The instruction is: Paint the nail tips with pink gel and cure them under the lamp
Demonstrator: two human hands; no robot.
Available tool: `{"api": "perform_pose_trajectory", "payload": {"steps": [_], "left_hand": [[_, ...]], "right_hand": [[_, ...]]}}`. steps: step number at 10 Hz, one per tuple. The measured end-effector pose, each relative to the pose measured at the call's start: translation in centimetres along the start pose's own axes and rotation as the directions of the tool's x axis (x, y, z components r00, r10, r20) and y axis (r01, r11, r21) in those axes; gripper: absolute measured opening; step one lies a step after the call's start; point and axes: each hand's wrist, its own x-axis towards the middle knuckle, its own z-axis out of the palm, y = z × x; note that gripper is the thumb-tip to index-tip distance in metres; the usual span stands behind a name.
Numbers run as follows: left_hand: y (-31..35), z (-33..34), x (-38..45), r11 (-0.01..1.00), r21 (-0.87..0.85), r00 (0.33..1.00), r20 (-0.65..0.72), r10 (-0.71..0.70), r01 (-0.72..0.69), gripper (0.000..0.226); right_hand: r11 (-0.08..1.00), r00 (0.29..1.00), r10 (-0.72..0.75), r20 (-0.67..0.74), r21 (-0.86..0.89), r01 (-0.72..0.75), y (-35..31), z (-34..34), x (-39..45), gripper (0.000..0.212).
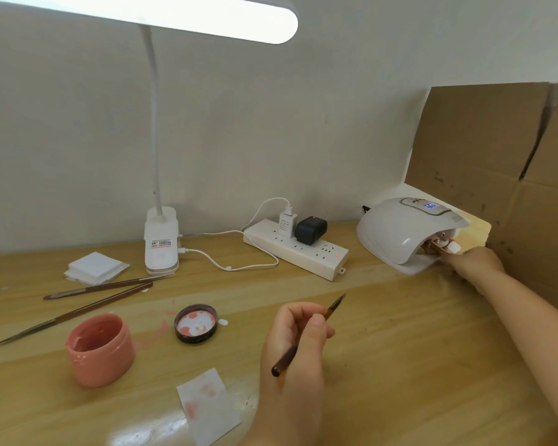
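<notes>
Left hand point(295, 344) grips a thin brown brush point(308, 334) between thumb and curled fingers, the bristle end pointing up and to the right, away from the body. Right hand point(472, 262) reaches to the mouth of the white curing lamp point(406, 231) at the far right of the table point(400, 365); its fingers pinch a small holder with nail tips point(440, 245) just inside the opening — the exact grip is partly hidden. An open pink gel jar point(100, 349) stands well to the left of the left hand, its dark lid point(196, 323) lying inside-up between them. A stained paper wipe point(208, 403) lies near the left wrist. Bare wood stretches between both hands — cardboard point(503, 175) closes the right side, just beside the lamp. A power strip point(298, 249) lies against the wall.
</notes>
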Motion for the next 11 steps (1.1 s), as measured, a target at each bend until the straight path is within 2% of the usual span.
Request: {"api": "perform_pose_trajectory", "payload": {"steps": [1, 2, 3, 4, 5, 6, 8, 9, 10, 11], "left_hand": [[0.0, 0.0, 0.0, 1.0, 0.003, 1.0, -0.01, -0.004, 0.004, 0.025], [0.0, 0.0, 0.0, 1.0, -0.004, 1.0, -0.02, -0.015, 0.015, 0.02], [0.0, 0.0, 0.0, 0.999, -0.023, 0.998, -0.047, -0.033, 0.032, 0.013], [0.1, 0.0, 0.1, 0.999, -0.012, 0.997, -0.063, -0.049, 0.048, 0.016], [0.2, -0.1, 0.0, 0.999, -0.003, 0.997, -0.06, -0.039, 0.039, 0.018], [0.1, -0.1, 0.1, 0.999, 0.001, 0.997, -0.062, -0.043, 0.043, 0.024], [-0.1, -0.2, 0.1, 0.998, 0.017, 0.997, -0.055, -0.052, 0.053, 0.022], [-0.3, -0.3, 0.1, 0.998, 0.018, 0.996, -0.061, -0.058, 0.059, 0.019], [0.3, -0.4, 0.0, 0.998, 0.009, 0.996, -0.055, -0.07, 0.07, 0.016], [0.5, -0.5, -0.2, 0.998, -0.005, 0.993, -0.096, -0.069, 0.068, 0.014]], "right_hand": [[0.97, 0.955, -0.218, -0.203, -0.154, 0.189, -0.9, -2.0, -1.5, 0.035], [0.893, 0.82, -0.443, -0.363, -0.104, 0.437, -3.6, -3.6, -2.6, 0.019], [0.887, 0.884, -0.462, -0.066, -0.045, 0.46, -7.7, -3.3, -1.6, 0.048], [0.883, 0.919, -0.368, 0.144, -0.255, 0.394, -9.8, -2.2, -0.6, 0.062], [0.774, 0.912, -0.372, 0.172, -0.485, 0.407, -10.9, -1.7, 0.2, 0.053], [0.809, 0.929, -0.337, 0.154, -0.457, 0.369, -11.1, -1.9, 1.0, 0.049], [0.855, 0.927, -0.352, 0.13, -0.358, 0.375, -11.5, -1.8, 2.3, 0.038], [0.863, 0.938, -0.324, 0.126, -0.367, 0.348, -11.4, -1.5, 2.2, 0.037], [0.91, 0.964, -0.257, 0.068, -0.318, 0.265, -11.3, -1.5, 0.0, 0.04], [0.898, 0.917, -0.385, -0.108, -0.275, 0.344, -11.6, -2.2, -4.1, 0.042]]}}
